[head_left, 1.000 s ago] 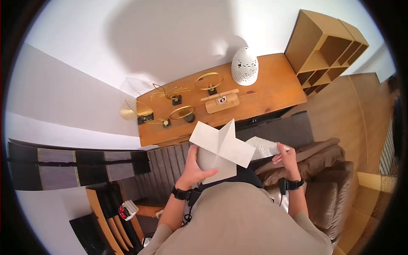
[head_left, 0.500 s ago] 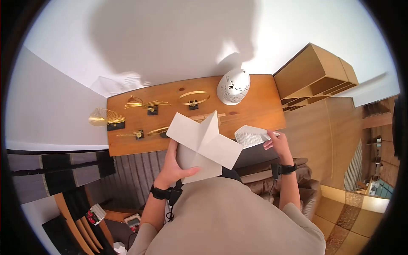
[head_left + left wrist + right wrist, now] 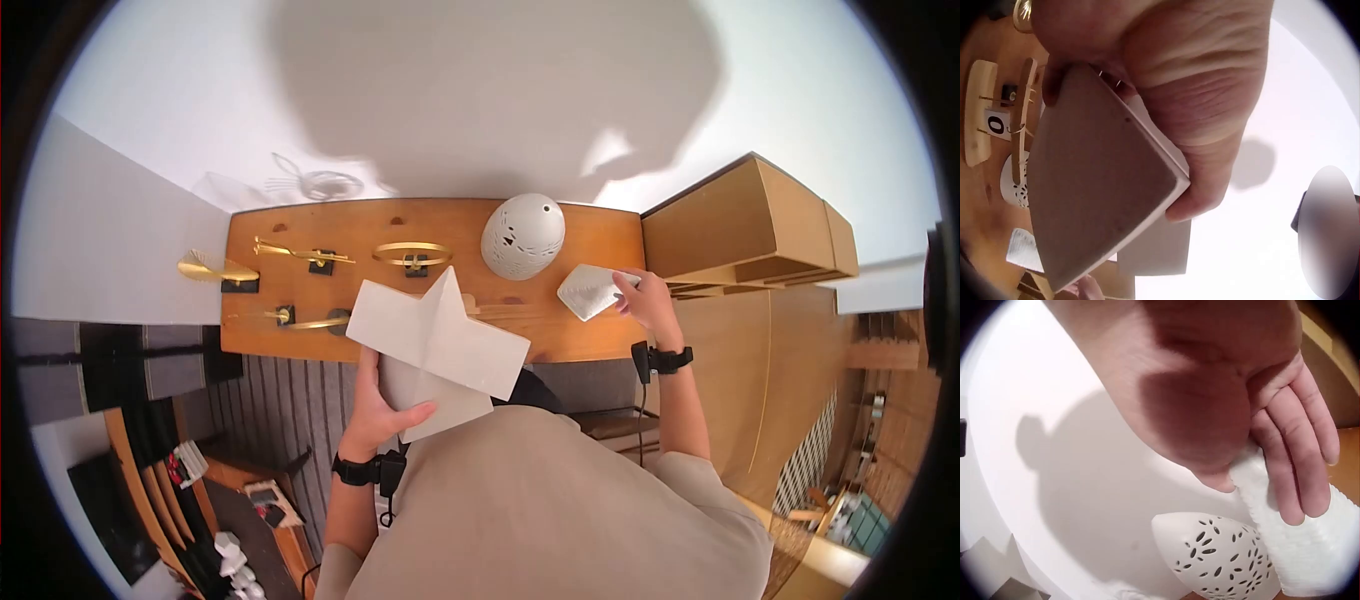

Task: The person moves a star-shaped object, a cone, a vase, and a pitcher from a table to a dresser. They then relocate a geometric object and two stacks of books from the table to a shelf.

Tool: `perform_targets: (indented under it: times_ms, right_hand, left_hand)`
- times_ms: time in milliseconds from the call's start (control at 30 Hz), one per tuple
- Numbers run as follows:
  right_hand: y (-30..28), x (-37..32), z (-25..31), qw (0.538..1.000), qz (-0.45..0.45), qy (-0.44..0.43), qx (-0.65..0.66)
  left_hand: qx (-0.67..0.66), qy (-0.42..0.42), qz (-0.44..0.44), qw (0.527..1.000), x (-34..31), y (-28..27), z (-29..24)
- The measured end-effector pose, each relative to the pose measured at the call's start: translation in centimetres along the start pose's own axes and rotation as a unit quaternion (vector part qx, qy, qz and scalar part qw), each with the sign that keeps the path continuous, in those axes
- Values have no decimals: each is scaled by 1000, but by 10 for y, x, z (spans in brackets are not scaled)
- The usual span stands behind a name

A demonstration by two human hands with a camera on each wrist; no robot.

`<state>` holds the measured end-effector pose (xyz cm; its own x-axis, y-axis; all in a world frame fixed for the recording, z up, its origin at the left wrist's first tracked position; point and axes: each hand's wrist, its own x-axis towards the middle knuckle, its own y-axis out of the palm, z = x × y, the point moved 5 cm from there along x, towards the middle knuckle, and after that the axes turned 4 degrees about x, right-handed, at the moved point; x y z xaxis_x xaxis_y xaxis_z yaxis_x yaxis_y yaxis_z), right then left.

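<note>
My left hand grips a white angular, star-like object from its left side, the thumb over its lower part. The left wrist view shows the thumb and palm round the edge of its flat face. My right hand pinches a small white ridged piece between thumb and fingers, above the right end of the wooden table. Seen from the right wrist, the ridged piece lies beside a white perforated lamp, below my fingers.
Gold ornaments on black bases stand along the table's left half. The white perforated lamp stands near the back wall. A brown cubby shelf adjoins the table's right end. White objects lie at the lower left.
The head view has shifted, with the table now squarely ahead. My right hand has carried the ridged piece up over the table, beside the lamp. My left hand keeps its grip on the angular object.
</note>
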<state>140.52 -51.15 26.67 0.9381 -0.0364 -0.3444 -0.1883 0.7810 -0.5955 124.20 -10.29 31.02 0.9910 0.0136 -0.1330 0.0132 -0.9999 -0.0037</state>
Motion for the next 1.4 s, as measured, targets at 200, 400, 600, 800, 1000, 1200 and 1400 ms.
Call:
perform_targets:
  times_ms: [200,400,600,800,1000,1200,1400]
  right_hand:
    - [-22,65,0,983,73,-73,-154]
    - [-15,111,-7,945,97,-186,-249]
    - [-12,121,0,950,126,-166,-230]
    - [-7,126,-3,944,132,-161,-255]
    - [-8,122,-7,958,138,-124,-220]
    - [-16,109,-14,948,76,-170,-259]
    - [-58,44,27,970,161,-74,-164]
  left_hand:
    - [-25,-44,-120,991,-14,80,8]
    - [20,-52,-181,982,-32,122,25]
    - [1,-70,-199,978,-35,138,27]
    - [140,-58,-192,970,-28,138,38]
    - [168,-60,-169,969,-14,152,53]
    - [198,-49,-146,968,-2,165,82]
    - [219,-41,-132,966,10,177,90]
